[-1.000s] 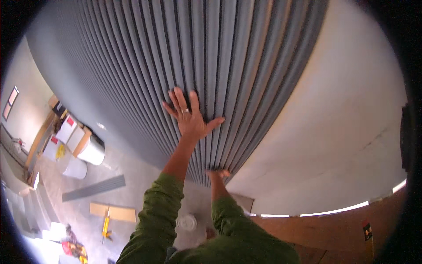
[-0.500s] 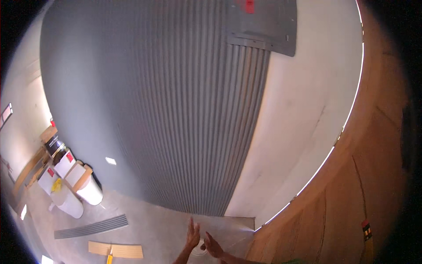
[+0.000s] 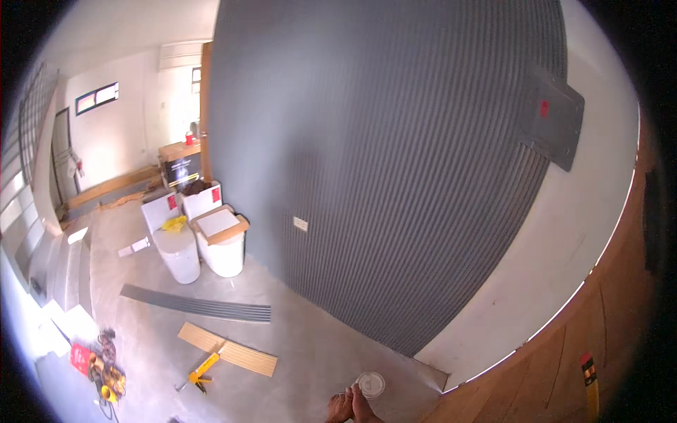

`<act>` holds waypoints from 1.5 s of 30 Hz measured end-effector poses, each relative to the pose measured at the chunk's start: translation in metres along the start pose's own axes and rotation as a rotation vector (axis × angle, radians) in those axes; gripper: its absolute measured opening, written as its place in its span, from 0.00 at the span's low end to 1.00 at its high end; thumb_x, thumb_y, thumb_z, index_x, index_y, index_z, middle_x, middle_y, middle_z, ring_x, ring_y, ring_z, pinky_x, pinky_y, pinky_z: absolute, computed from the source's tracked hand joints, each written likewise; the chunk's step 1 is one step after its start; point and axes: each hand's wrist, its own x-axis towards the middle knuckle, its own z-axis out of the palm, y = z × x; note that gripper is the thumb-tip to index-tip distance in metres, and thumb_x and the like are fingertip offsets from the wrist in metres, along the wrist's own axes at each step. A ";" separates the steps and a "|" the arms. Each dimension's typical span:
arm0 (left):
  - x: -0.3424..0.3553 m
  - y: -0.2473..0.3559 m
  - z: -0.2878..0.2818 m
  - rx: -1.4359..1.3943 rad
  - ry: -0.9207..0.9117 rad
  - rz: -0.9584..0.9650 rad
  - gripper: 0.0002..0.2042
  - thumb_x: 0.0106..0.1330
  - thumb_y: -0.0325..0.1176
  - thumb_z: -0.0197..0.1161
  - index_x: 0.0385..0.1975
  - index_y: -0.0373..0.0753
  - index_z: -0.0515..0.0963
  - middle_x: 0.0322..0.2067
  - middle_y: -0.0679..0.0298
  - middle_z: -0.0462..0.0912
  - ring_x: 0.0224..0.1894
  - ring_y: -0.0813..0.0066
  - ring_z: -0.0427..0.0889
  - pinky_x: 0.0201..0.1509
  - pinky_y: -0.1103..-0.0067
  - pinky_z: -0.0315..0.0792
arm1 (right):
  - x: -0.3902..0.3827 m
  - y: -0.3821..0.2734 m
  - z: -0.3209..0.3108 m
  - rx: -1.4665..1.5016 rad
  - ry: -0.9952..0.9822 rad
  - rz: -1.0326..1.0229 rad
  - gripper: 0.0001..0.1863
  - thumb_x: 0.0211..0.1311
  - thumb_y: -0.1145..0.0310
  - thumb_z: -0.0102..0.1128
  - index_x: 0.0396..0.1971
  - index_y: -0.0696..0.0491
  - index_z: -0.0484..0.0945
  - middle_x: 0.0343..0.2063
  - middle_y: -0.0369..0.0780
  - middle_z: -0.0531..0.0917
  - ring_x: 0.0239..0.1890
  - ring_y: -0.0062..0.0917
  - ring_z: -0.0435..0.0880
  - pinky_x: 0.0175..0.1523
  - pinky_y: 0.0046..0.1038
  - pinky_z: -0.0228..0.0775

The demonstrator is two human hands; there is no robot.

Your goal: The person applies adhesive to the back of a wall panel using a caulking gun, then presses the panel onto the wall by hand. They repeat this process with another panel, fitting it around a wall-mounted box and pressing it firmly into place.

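At the lower edge my left hand [image 3: 339, 407] and my right hand [image 3: 361, 407] meet, palms against each other. Their fingers look stretched out, and I see no object in either. Just beyond them a round white tub or lid [image 3: 371, 384] rests on the grey floor. Ahead rises a dark grey ribbed wall panel [image 3: 423, 211]. A yellow caulking gun [image 3: 204, 368] lies to the left, its tip over a light wood-coloured ribbed strip [image 3: 247, 357]. Farther off lies a grey ribbed strip [image 3: 204, 306].
Two white toilets [image 3: 178, 250] [image 3: 226, 255] stand by the wall, with boxes [image 3: 182, 166] behind. A grey plate [image 3: 557, 120] is fixed over the panel's upper right. Power tools [image 3: 106, 374] lie at far left. A brown wooden surface [image 3: 564, 352] borders the right.
My view has swung left, bringing more of the room, the caulking gun and the tools into sight. My hands, apart before, have come together.
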 end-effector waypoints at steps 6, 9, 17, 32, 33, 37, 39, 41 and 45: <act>-0.021 -0.052 0.043 -0.707 0.191 0.243 0.34 0.71 0.55 0.33 0.70 0.38 0.43 0.71 0.47 0.41 0.73 0.50 0.36 0.72 0.60 0.37 | -0.072 -0.057 0.102 0.096 0.243 -0.131 0.45 0.63 0.33 0.29 0.71 0.45 0.33 0.66 0.50 0.53 0.65 0.41 0.57 0.64 0.46 0.51; -0.080 -0.029 0.040 -0.559 0.424 0.141 0.36 0.70 0.57 0.32 0.71 0.38 0.42 0.71 0.48 0.41 0.73 0.50 0.37 0.73 0.60 0.36 | -0.110 -0.074 0.141 0.051 0.339 -0.124 0.47 0.59 0.26 0.26 0.71 0.39 0.33 0.69 0.52 0.46 0.70 0.47 0.50 0.67 0.54 0.44; -0.178 0.031 0.020 -0.041 0.588 0.221 0.40 0.67 0.64 0.31 0.71 0.40 0.41 0.71 0.51 0.42 0.73 0.51 0.37 0.73 0.60 0.34 | -0.123 0.056 0.134 -0.040 -0.233 0.020 0.49 0.56 0.23 0.20 0.71 0.37 0.29 0.71 0.46 0.45 0.69 0.45 0.54 0.65 0.58 0.46; -0.385 -0.143 -0.090 -0.432 0.614 -0.168 0.41 0.62 0.74 0.27 0.70 0.53 0.51 0.59 0.48 0.69 0.61 0.52 0.68 0.61 0.57 0.60 | -0.454 -0.218 0.299 -0.642 -1.378 -0.768 0.11 0.62 0.69 0.60 0.40 0.61 0.75 0.12 0.34 0.69 0.12 0.19 0.65 0.19 0.25 0.57; -0.394 -0.153 -0.083 -0.427 0.572 -0.160 0.41 0.62 0.74 0.27 0.70 0.53 0.51 0.59 0.48 0.69 0.61 0.52 0.68 0.61 0.57 0.60 | -0.466 -0.225 0.313 -0.656 -1.574 -0.777 0.11 0.61 0.68 0.63 0.40 0.55 0.76 0.11 0.32 0.67 0.10 0.19 0.63 0.20 0.25 0.57; -0.423 -0.189 -0.073 -0.528 0.531 -0.392 0.42 0.61 0.74 0.26 0.70 0.52 0.51 0.57 0.48 0.71 0.55 0.55 0.72 0.55 0.59 0.65 | -0.499 -0.209 0.329 -0.505 -1.545 -0.952 0.24 0.57 0.65 0.68 0.53 0.38 0.72 0.09 0.34 0.67 0.08 0.18 0.64 0.17 0.25 0.62; -0.425 -0.198 -0.073 -0.534 0.491 -0.384 0.42 0.62 0.74 0.27 0.70 0.53 0.52 0.56 0.48 0.71 0.54 0.56 0.72 0.53 0.60 0.65 | -0.530 -0.211 0.337 -0.713 -1.487 -0.906 0.29 0.56 0.64 0.69 0.57 0.34 0.69 0.10 0.35 0.68 0.09 0.18 0.66 0.19 0.25 0.63; -0.422 -0.208 -0.078 -0.475 0.391 -0.305 0.41 0.63 0.73 0.27 0.70 0.53 0.51 0.56 0.48 0.71 0.54 0.56 0.72 0.51 0.61 0.67 | -0.547 -0.197 0.355 -0.780 -1.449 -0.922 0.30 0.55 0.63 0.70 0.57 0.33 0.68 0.10 0.35 0.68 0.09 0.19 0.66 0.19 0.25 0.64; -0.439 -0.225 -0.086 -0.359 0.299 -0.175 0.39 0.64 0.71 0.26 0.70 0.52 0.50 0.56 0.48 0.71 0.54 0.56 0.72 0.51 0.61 0.67 | -0.567 -0.148 0.379 -0.776 -1.381 -0.832 0.30 0.51 0.59 0.73 0.54 0.31 0.70 0.14 0.36 0.70 0.12 0.23 0.69 0.21 0.27 0.65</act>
